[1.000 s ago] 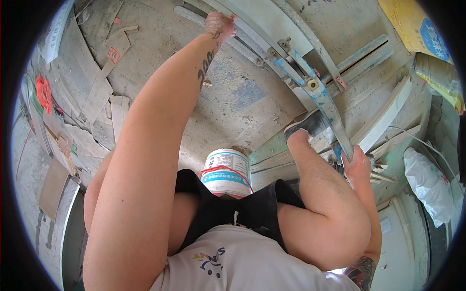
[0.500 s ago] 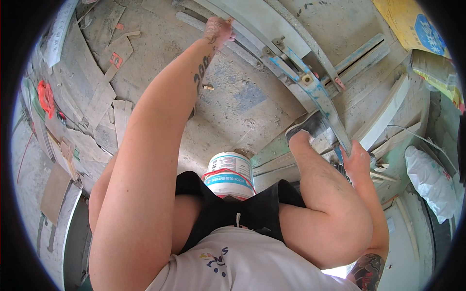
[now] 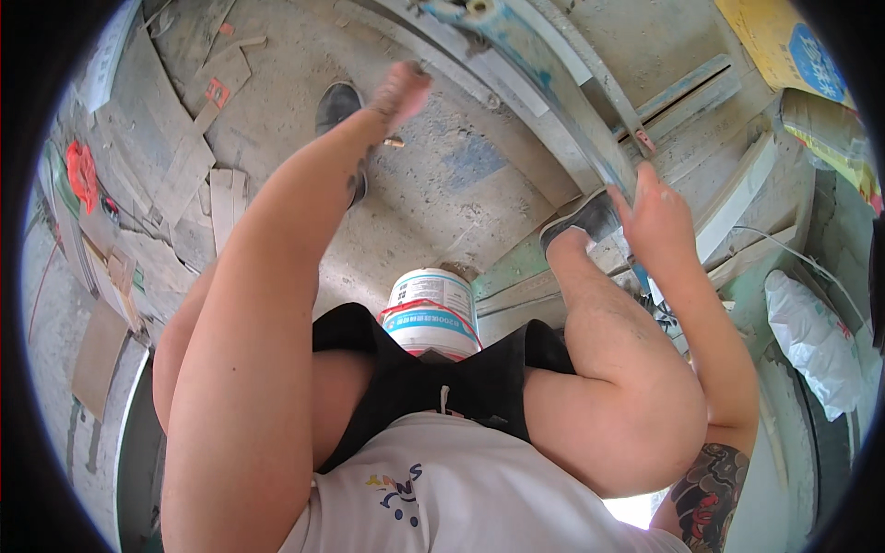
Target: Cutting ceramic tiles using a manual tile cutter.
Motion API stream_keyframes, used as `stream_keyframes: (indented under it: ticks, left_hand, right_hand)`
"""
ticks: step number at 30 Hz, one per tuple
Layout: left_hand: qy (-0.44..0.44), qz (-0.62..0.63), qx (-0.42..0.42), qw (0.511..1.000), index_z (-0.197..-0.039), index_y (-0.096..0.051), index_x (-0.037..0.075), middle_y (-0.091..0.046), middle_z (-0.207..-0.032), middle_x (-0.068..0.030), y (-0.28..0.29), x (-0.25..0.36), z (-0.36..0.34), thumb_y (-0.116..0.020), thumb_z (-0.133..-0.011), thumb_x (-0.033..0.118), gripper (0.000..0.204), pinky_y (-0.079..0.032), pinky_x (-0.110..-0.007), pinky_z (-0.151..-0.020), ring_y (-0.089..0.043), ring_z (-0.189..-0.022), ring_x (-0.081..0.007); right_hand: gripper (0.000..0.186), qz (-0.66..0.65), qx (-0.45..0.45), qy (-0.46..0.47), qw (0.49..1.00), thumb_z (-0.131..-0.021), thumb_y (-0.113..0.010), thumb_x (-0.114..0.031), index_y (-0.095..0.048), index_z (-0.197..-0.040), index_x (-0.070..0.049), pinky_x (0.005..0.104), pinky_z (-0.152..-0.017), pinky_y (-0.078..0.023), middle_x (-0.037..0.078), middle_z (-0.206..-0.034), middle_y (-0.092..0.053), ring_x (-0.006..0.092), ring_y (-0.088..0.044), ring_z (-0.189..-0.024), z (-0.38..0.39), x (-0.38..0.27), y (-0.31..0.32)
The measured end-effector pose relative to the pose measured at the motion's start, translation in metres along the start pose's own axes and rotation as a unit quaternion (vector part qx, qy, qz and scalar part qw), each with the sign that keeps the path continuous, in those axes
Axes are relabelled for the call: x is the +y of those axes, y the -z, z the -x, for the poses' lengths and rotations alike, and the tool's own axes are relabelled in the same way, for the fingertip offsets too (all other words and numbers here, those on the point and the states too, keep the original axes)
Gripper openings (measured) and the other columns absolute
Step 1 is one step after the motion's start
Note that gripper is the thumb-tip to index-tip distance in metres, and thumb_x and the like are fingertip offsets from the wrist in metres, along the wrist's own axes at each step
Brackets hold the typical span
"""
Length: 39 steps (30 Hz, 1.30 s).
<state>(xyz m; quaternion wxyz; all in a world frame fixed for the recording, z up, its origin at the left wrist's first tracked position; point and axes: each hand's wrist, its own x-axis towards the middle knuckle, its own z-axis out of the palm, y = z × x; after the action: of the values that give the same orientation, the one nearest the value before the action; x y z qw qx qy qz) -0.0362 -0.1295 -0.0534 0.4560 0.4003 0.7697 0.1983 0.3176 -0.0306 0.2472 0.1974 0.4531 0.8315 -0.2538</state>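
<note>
My right hand [image 3: 659, 217] is closed around the near end of a long, worn metal lever [image 3: 572, 106] with blue paint. The lever seems to belong to a manual tile cutter and lies along its rail. A pale flat panel [image 3: 564, 57] shows between the lever and a grey outer bar [image 3: 599, 88]. Slightly smeared by motion, my left hand [image 3: 402, 92] hangs over the floor, its fingers curled; anything inside them is hidden. It is apart from the nearby metal bar [image 3: 461, 81].
Between my legs stands a white bucket [image 3: 429, 318] with a red strap. Cardboard strips [image 3: 226, 97] lie on the dusty floor at left. Toward the right are metal channels [image 3: 691, 97], a yellow bag [image 3: 784, 41] and a white sack [image 3: 811, 341]. My shoes [image 3: 585, 219] flank the work.
The lever has swung away from me, and my right hand has moved up and forward with it. My left hand has come off the bar edge, moving left and nearer.
</note>
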Motion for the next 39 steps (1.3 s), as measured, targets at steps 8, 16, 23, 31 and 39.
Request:
stream_keyframes:
  ticks: [8, 16, 23, 31, 39]
  left_hand:
    - [0.080, -0.056, -0.008, 0.995, -0.100, -0.064, 0.000, -0.065, -0.100, -0.0209, -0.061, 0.152, 0.029, -0.055, -0.088, 0.046, 0.049, -0.049, -0.044, -0.085, -0.062, -0.098, -0.0359]
    - [0.167, -0.005, -0.035, 0.985, -0.099, -0.066, 0.000, -0.067, -0.098, -0.0200, -0.061, 0.156, 0.002, -0.057, -0.087, 0.046, 0.049, -0.051, -0.041, -0.082, -0.064, -0.096, -0.0344]
    - [0.172, -0.009, -0.017, 0.985, -0.101, -0.066, 0.001, -0.065, -0.102, -0.0202, -0.055, 0.163, 0.013, -0.061, -0.086, 0.042, 0.044, -0.050, -0.041, -0.085, -0.062, -0.100, -0.0338]
    - [0.182, 0.000, 0.013, 0.983, -0.102, -0.067, 0.002, -0.065, -0.104, -0.0202, -0.051, 0.173, 0.016, -0.064, -0.084, 0.038, 0.041, -0.049, -0.040, -0.087, -0.062, -0.101, -0.0344]
    - [0.154, -0.010, 0.021, 0.988, -0.103, -0.066, 0.002, -0.065, -0.103, -0.0205, -0.068, 0.166, 0.007, -0.064, -0.084, 0.037, 0.040, -0.050, -0.040, -0.085, -0.062, -0.099, -0.0342]
  right_hand:
    - [0.032, 0.046, 0.040, 0.032, 0.998, -0.088, -0.060, -0.027, -0.049, -0.088, 0.002, 0.0472, -0.064, -0.049, 0.024, -0.072, -0.061, 0.0422, -0.061, -0.076, -0.040, -0.033, 0.024]
    - [0.033, 0.055, 0.037, 0.033, 0.997, -0.088, -0.061, -0.028, -0.049, -0.087, 0.003, 0.0477, -0.065, -0.048, 0.025, -0.073, -0.061, 0.0425, -0.061, -0.075, -0.052, -0.050, 0.024]
    - [0.032, 0.061, 0.058, 0.057, 0.995, -0.087, -0.061, -0.027, -0.052, -0.085, 0.003, 0.0475, -0.067, -0.050, 0.025, -0.076, -0.063, 0.0426, -0.061, -0.076, -0.082, -0.078, 0.038]
    - [0.029, 0.035, 0.061, 0.048, 0.996, -0.086, -0.061, -0.025, -0.057, -0.088, 0.003, 0.0464, -0.072, -0.050, 0.024, -0.082, -0.064, 0.0400, -0.063, -0.082, -0.103, -0.101, 0.051]
    - [0.035, 0.028, 0.094, 0.101, 0.990, -0.086, -0.060, -0.029, -0.057, -0.088, 0.005, 0.0481, -0.073, -0.049, 0.027, -0.083, -0.063, 0.0425, -0.061, -0.083, -0.134, -0.111, 0.050]
